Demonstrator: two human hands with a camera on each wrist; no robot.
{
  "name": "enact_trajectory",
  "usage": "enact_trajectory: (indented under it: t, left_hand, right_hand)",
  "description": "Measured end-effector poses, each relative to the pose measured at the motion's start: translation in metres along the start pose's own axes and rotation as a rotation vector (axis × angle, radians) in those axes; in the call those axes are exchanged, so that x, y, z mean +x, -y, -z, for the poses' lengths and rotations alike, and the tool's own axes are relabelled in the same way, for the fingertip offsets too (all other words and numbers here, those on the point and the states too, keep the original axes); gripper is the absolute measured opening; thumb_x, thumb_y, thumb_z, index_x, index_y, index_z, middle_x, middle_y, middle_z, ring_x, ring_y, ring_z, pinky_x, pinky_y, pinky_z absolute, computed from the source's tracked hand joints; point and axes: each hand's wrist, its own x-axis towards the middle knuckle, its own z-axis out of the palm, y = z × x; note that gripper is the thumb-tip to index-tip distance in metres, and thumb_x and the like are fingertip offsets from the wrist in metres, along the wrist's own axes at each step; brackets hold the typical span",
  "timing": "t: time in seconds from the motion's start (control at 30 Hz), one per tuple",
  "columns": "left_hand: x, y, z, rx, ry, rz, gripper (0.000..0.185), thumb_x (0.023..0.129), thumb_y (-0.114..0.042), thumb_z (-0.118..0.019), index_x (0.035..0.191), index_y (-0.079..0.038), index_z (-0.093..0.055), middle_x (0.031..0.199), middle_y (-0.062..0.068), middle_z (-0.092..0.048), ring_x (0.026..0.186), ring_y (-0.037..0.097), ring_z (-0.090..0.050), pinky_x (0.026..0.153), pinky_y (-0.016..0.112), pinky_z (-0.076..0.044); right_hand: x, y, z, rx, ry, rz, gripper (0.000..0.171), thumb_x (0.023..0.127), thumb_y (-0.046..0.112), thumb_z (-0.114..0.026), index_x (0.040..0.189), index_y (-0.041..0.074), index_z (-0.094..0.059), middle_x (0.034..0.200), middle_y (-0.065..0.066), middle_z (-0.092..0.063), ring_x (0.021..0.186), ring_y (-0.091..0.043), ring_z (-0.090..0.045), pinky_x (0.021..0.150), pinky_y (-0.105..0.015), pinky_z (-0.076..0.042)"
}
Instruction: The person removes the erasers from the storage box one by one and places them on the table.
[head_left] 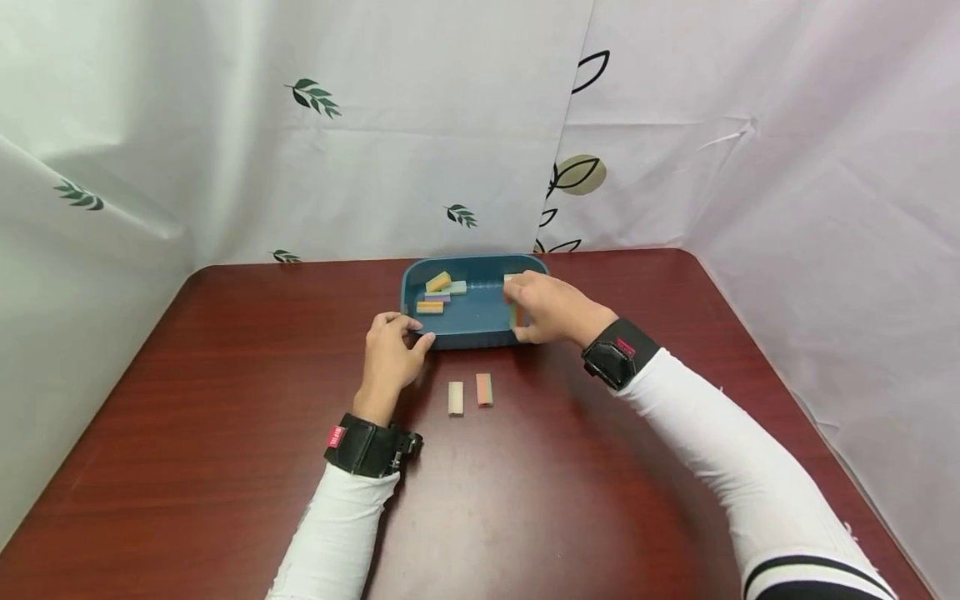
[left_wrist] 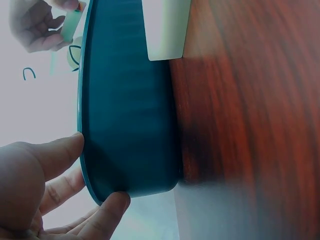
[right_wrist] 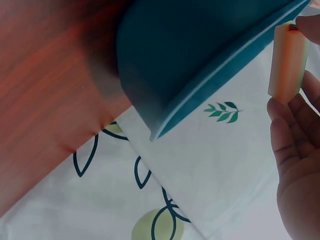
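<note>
A blue tray [head_left: 472,341] stands near the table's back edge. At its front left corner, my left hand [head_left: 390,354] holds the rim, fingers over the edge and thumb against the outer wall. My right hand [head_left: 557,308] is over the tray's right end. Its thumb and fingers pinch a small striped orange-and-green block [right_wrist: 288,65], held above the rim in the right wrist view. Several small blocks lie at the tray's left, among them a yellow block [head_left: 438,282]. A pale piece [head_left: 511,277] shows partly behind my right fingers.
On the dark red table [head_left: 247,375], a cream block [head_left: 456,399] and a pink-and-green block [head_left: 484,390] lie in front of the tray. A white leaf-patterned curtain [head_left: 390,167] hangs behind the table's back edge.
</note>
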Motion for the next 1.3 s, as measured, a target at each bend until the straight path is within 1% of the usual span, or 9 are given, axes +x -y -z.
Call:
enact_trajectory:
  t: [0.2,0.37,0.57,0.73,0.83,0.93,1.13,1.2,1.3]
  left_hand:
    - [0.002,0.001,0.0,0.014,0.005,-0.008,0.028,0.092,-0.024,-0.069,0.108,-0.001,-0.068,0.13,0.02,-0.047,0.115,0.037,-0.049,0.094,0.047,-0.044]
    - [0.003,0.0,0.003,0.009,0.0,-0.009,0.027,0.092,-0.024,-0.069,0.106,-0.001,-0.068,0.129,0.02,-0.047,0.113,0.036,-0.05,0.093,0.046,-0.045]
    - [0.006,0.0,0.006,0.015,-0.003,-0.009,0.029,0.092,-0.025,-0.069,0.108,0.0,-0.067,0.129,0.02,-0.046,0.112,0.035,-0.051,0.093,0.046,-0.045]
    - [0.007,0.0,0.006,0.013,0.0,-0.005,0.029,0.092,-0.024,-0.069,0.109,-0.001,-0.067,0.13,0.02,-0.046,0.113,0.035,-0.051,0.094,0.046,-0.045]
    - [0.007,0.0,0.005,0.011,0.001,-0.006,0.029,0.092,-0.024,-0.069,0.109,-0.001,-0.067,0.13,0.02,-0.046,0.113,0.035,-0.051,0.093,0.047,-0.045]
    - [0.007,0.0,0.005,0.012,0.002,-0.005,0.029,0.092,-0.024,-0.069,0.109,-0.001,-0.067,0.13,0.02,-0.046,0.113,0.035,-0.051,0.093,0.047,-0.045]
    - [0.004,-0.001,0.003,0.013,0.009,0.006,0.028,0.092,-0.024,-0.069,0.108,-0.001,-0.067,0.13,0.02,-0.046,0.113,0.035,-0.051,0.094,0.047,-0.044]
    - [0.003,-0.001,0.002,0.012,0.014,0.008,0.028,0.092,-0.024,-0.069,0.108,-0.001,-0.067,0.13,0.02,-0.046,0.113,0.035,-0.051,0.094,0.047,-0.044]
    - [0.003,-0.002,0.001,0.011,0.019,0.009,0.029,0.092,-0.025,-0.069,0.108,-0.001,-0.067,0.13,0.02,-0.046,0.113,0.035,-0.051,0.094,0.047,-0.044]
  right_hand:
    - [-0.008,0.008,-0.011,0.013,-0.06,0.041,0.029,0.077,0.015,-0.075,0.095,0.002,-0.058,0.092,-0.007,-0.055,0.084,-0.021,-0.051,0.073,-0.035,-0.046]
    - [-0.013,0.015,-0.021,0.026,-0.092,0.066,0.028,0.076,0.015,-0.075,0.094,0.002,-0.058,0.091,-0.008,-0.056,0.085,-0.02,-0.051,0.076,-0.035,-0.047]
    - [-0.019,0.02,-0.032,0.072,-0.1,0.044,0.029,0.078,0.016,-0.075,0.099,0.002,-0.063,0.095,-0.008,-0.061,0.091,-0.021,-0.054,0.079,-0.034,-0.048]
    - [-0.023,0.023,-0.039,0.098,-0.12,0.05,0.028,0.076,0.016,-0.074,0.098,0.001,-0.064,0.092,-0.006,-0.061,0.087,-0.02,-0.052,0.075,-0.032,-0.046]
    - [-0.026,0.025,-0.042,0.115,-0.096,0.037,0.028,0.077,0.015,-0.073,0.1,0.001,-0.066,0.093,-0.006,-0.061,0.087,-0.019,-0.051,0.073,-0.031,-0.046]
    - [-0.028,0.028,-0.043,0.139,-0.04,-0.012,0.03,0.078,0.014,-0.073,0.104,0.0,-0.067,0.097,-0.006,-0.063,0.087,-0.018,-0.05,0.072,-0.031,-0.046]
    - [-0.033,0.035,-0.044,0.167,0.106,-0.138,0.033,0.081,0.014,-0.072,0.111,0.001,-0.068,0.107,-0.007,-0.065,0.094,-0.02,-0.054,0.081,-0.034,-0.049]
    - [-0.034,0.036,-0.046,0.162,0.14,-0.165,0.034,0.081,0.014,-0.072,0.112,0.002,-0.068,0.108,-0.007,-0.065,0.098,-0.021,-0.055,0.084,-0.035,-0.048]
    - [-0.036,0.038,-0.048,0.153,0.166,-0.179,0.035,0.081,0.015,-0.071,0.113,0.003,-0.068,0.107,-0.007,-0.065,0.098,-0.021,-0.055,0.084,-0.035,-0.048]
